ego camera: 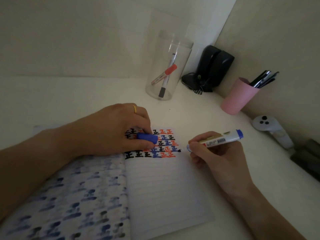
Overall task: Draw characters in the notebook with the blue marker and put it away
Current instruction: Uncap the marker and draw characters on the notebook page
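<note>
Resting on the open notebook (166, 187), the left hand (117, 132) pinches the blue cap (147, 138) over inked characters; sliding it could smear them. Right hand (213, 153) fingers clamp the blue marker (218, 140), tip at the row's end near the page edge, where overshoot marks the white desk (199, 115). Dim corner: clear jar (166, 66) of markers, pink pen cup (239, 96) beyond.

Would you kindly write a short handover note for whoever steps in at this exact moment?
Left hand: rests on the notebook, holding the blue cap.
Right hand: grips the uncapped blue marker, tip at the right end of the character rows.
Done: several rows of black, red and blue characters fill the top of the page.
Left: finish writing, recap the marker, put it away; the clear jar already holding two markers looks the likely spot.
</note>
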The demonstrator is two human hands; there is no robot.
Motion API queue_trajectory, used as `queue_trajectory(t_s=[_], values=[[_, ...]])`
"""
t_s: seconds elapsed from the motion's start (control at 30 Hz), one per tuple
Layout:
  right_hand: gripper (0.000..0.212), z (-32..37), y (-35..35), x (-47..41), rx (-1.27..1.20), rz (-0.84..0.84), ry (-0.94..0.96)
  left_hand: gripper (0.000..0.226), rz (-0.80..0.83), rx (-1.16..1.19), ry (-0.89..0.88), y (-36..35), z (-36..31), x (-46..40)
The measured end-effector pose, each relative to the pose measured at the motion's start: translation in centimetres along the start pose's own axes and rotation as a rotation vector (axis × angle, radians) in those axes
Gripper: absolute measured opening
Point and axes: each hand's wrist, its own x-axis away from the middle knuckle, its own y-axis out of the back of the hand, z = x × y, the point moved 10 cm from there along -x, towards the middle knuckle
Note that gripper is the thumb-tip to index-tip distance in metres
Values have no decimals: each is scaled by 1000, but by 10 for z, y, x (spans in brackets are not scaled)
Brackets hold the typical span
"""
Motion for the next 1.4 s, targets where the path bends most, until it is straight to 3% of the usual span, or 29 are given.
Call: queue_trajectory(t_s=[0.43,1.4], values=[[6,1,-1,0,108,21,0,28,-3,13,-14,2,-4,0],[10,7,-4,2,58,54,5,27,-1,8,-7,2,-4,0]])
